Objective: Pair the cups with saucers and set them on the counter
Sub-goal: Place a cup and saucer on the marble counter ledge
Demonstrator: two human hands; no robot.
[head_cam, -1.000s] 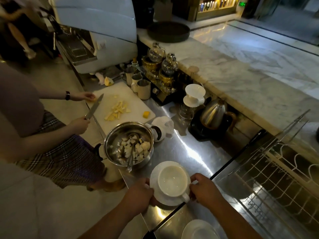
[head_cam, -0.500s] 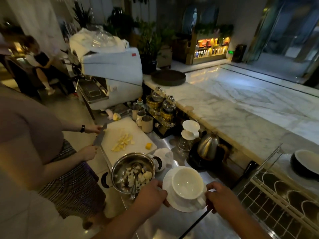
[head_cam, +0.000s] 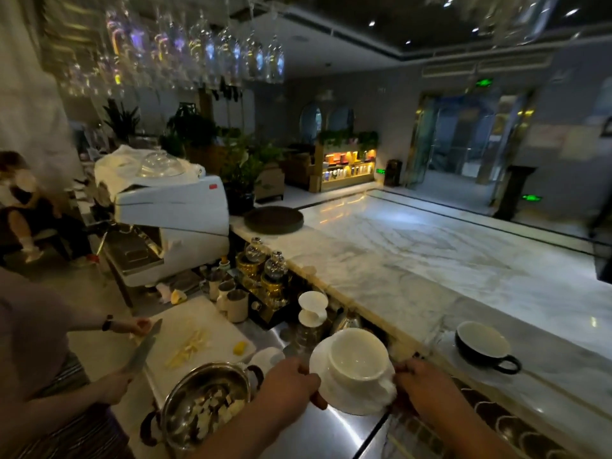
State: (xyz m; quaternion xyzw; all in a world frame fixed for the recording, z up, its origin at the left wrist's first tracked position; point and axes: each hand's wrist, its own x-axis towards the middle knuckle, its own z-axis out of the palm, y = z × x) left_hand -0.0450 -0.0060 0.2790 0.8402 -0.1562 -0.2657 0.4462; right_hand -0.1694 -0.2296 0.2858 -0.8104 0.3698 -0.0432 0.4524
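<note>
Worktop (head_cam: 414, 260): a long marble slab, raised above the steel prep bench; broad and bare in the middle, so likely where the pairs go.
Espresso machine (head_cam: 172, 220): at the far left end, well apart from the carry.
Second person (head_cam: 39, 376): at the left, knife (head_cam: 142, 351) over a cutting board (head_cam: 198, 336); beside the route, not across it.
Pot (head_cam: 205, 402): just left of the left hand, holding cut pieces; something to keep the elbow clear of.
Dark cup (head_cam: 482, 346): already on a saucer on the worktop at the right, handle toward the camera; I judge one pair done.
Saucer (head_cam: 344, 395): white, carried above the bench, tipped slightly toward the camera.
Cup (head_cam: 357, 356): white, upright on the saucer, empty.
Left hand (head_cam: 288, 382): clamped on the saucer's left rim.
Right hand (head_cam: 427, 385): gripping the right rim by the cup handle; two hands probably steady the loose cup.
Dripper (head_cam: 313, 309): with the kettle, between the cup and the worktop edge; the lift must clear them.
</note>
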